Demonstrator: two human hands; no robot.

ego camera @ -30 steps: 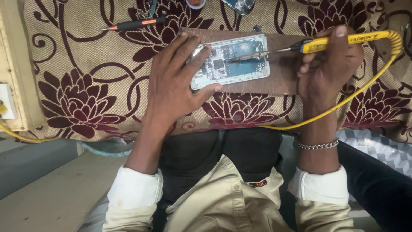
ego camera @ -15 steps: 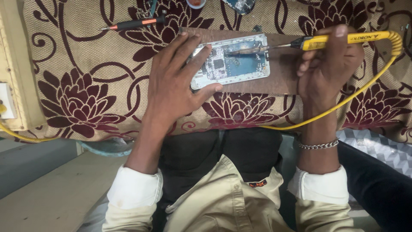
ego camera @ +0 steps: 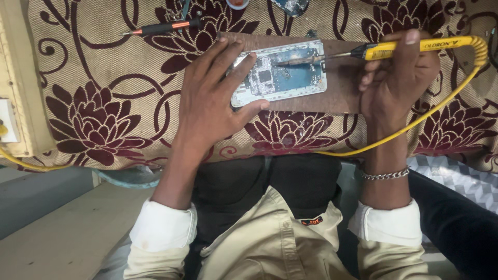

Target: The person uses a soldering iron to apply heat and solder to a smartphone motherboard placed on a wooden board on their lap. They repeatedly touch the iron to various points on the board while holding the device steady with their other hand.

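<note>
**Your hands at the open phone**

Closest to you are your cream sleeves and a silver bracelet (ego camera: pixel 385 175) on your right wrist. Your left hand (ego camera: pixel 210 101) lies flat with its fingers spread, pressing down the left end of the opened phone (ego camera: pixel 282 75). Your right hand (ego camera: pixel 397 78) is closed around the yellow soldering iron (ego camera: pixel 415 47), and its tip touches the phone's circuit board. The phone sits on a brown wooden board (ego camera: pixel 342 83) on the flowered cloth (ego camera: pixel 98 103). Farther away, a black and orange screwdriver (ego camera: pixel 163 27) lies on the cloth.
</note>
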